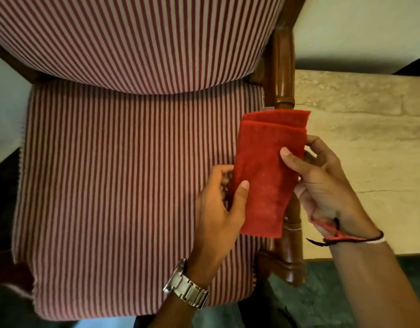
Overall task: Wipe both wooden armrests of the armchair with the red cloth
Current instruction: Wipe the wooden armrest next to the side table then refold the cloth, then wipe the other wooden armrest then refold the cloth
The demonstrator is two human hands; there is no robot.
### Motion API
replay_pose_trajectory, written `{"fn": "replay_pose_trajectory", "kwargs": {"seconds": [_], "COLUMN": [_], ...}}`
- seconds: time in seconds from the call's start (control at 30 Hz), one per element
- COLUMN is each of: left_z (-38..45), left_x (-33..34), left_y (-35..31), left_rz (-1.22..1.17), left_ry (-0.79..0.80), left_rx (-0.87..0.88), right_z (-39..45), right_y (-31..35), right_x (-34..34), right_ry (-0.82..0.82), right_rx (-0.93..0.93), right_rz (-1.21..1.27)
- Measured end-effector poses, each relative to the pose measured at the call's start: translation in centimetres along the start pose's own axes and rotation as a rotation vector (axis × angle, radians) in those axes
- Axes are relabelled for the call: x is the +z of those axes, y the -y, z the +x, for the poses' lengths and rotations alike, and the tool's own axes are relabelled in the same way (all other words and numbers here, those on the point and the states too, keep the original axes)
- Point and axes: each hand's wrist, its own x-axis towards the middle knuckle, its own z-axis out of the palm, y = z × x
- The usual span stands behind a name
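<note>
Striped armchair (138,185), one red cloth (268,176), two hands.

The striped seat cushion (133,185) lies bare and open left of the hands. The folded red cloth (268,174) covers the middle of the right wooden armrest (283,74); its far stretch stays exposed.

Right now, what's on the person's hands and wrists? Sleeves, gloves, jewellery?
Both hands are bare, no gloves, no sleeves in view. The left hand has a silver metal-link wristwatch on its wrist. The right hand has red, black and white thread bands with loose ends.
</note>
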Motion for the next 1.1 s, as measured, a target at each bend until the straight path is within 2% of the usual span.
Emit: {"fn": "replay_pose_trajectory", "kwargs": {"seconds": [0.1,0.43,0.53,0.63,0.73,0.83,0.9,0.97,1.03,1.1], "left_z": [0.3,0.7,0.4,0.2,0.1,0.2,0.4,0.6,0.9,1.4], "left_x": [-4.4,-28.4,-34.6,-39.1,-40.9,-41.8,-41.8,-41.6,-41.3,-40.9], "left_y": [-0.9,-1.1,-0.4,1.9,4.9,7.3,7.5,7.5,7.7,8.3], "left_rz": [0.086,0.411,0.504,0.588,0.701,0.757,0.833,0.927,0.987,1.035], "left_ry": [-0.129,-0.575,-0.707,-0.754,-0.715,-0.646,-0.639,-0.54,-0.346,-0.229], "left_rx": [0.071,0.15,0.103,0.021,-0.163,-0.295,-0.213,-0.058,0.062,0.059], "right_z": [-0.7,-4.4,-5.3,-5.3,-4.6,-3.4,-2.4,-1.8,-1.5,-1.3], "right_y": [-0.1,-3.2,-4.2,-6.3,-9.1,-12.3,-14.8,-18.4,-22.3,-25.9], "right_x": [4.4,29.0,34.8,39.4,42.1,42.1,39.4,35.6,31.7,28.6], "right_ry": [0.089,0.471,0.567,0.598,0.602,0.578,0.427,0.271,0.29,0.425], "right_rx": [0.025,0.099,0.106,0.101,0.086,-0.035,-0.291,-0.581,-0.706,-0.688], "right_rz": [0.033,0.114,0.033,-0.158,-0.322,-0.496,-0.721,-1.091,-1.442,-1.66]}}
